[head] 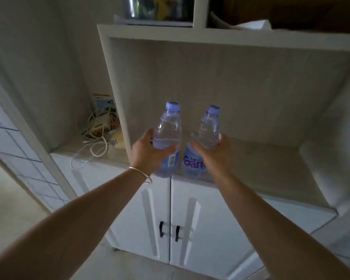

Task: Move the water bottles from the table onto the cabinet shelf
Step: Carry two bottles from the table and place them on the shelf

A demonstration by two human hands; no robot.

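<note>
**Partial brand lettering on one bottle label**

The bottle gripped by the right hand [212,152] carries a blue label [192,161] just below and left of that hand's fingers. Large pink-purple letters outlined in white read "Gan"; the hand covers whatever follows. Small print above them is too blurred to read.

The bottle in the left hand [150,153] shows a barcode [171,160] just beside the fingertips, its digits illegible.
</note>
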